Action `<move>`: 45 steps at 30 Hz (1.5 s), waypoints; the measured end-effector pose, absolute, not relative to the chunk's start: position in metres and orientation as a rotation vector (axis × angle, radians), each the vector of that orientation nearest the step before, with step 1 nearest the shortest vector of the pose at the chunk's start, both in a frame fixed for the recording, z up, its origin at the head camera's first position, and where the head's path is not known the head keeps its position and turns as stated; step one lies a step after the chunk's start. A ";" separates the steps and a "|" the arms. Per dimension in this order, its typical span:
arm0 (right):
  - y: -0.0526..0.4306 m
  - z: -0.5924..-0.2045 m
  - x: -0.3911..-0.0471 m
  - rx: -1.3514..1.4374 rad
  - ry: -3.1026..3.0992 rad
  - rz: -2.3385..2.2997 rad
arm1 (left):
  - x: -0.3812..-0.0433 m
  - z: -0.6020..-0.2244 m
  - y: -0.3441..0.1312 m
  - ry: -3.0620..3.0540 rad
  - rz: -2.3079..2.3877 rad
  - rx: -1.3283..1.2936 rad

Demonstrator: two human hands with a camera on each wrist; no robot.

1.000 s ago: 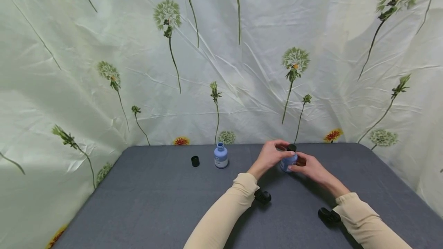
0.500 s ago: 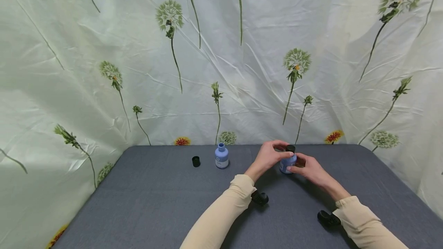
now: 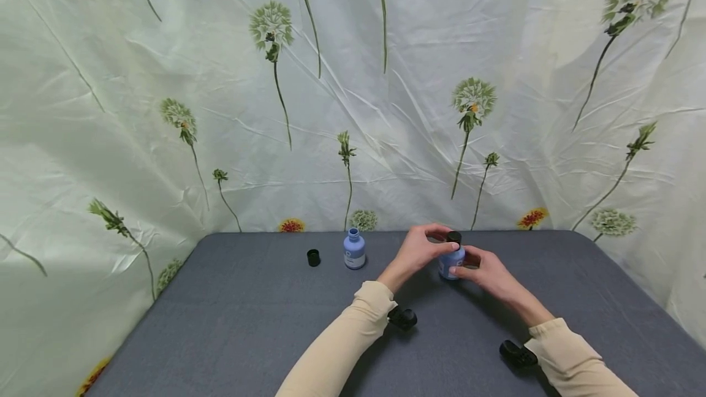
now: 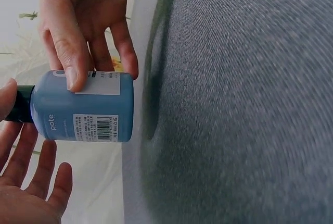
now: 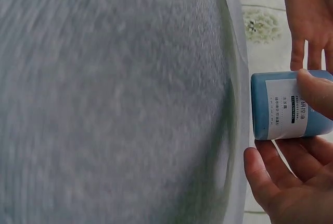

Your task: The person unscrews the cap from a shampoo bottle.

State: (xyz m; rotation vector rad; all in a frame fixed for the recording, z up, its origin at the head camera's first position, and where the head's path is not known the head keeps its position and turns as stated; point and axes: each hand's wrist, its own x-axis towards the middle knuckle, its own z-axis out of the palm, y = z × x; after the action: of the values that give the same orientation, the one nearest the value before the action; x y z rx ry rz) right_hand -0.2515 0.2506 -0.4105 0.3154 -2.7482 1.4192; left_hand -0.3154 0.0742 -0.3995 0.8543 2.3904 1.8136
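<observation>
A small blue bottle [image 3: 451,263] with a white label stands roughly upright between both hands. Its black screw cap [image 3: 454,237] sits at the neck. The left hand [image 3: 418,252] pinches the cap between thumb and fingers, its other fingers spread in the left wrist view. From the other side, the right hand [image 3: 489,271] grips the bottle's body, thumb across the label [image 5: 285,110] in the right wrist view. Whether the base touches the table cannot be told. Farther left, a second blue bottle [image 3: 354,250] stands uncapped, and a loose black cap [image 3: 313,257] lies beside it.
Dark grey cloth covers the table [image 3: 248,323]. Behind its far edge hangs a pale curtain [image 3: 397,109] printed with dandelions. Black wrist devices [image 3: 404,318] show below both sleeves.
Both hands and the held bottle have shifted a little left and toward the person. The hold on cap and body stays the same; the uncapped bottle and loose cap stay put.
</observation>
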 end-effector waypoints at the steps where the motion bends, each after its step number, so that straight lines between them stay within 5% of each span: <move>1: 0.249 -0.410 -0.251 0.316 -2.744 1.416 | -0.315 -0.399 0.073 2.390 1.813 0.857; 45: 0.181 -0.408 -0.234 0.395 -2.563 1.649 | -0.297 -0.388 -0.003 2.382 1.809 0.870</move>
State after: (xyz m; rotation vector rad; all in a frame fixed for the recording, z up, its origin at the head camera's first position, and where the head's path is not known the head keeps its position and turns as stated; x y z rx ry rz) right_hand -0.2344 0.1812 -0.4079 0.3948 -2.5633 1.6493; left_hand -0.2970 -0.0034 -0.3881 0.8695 2.3819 1.8093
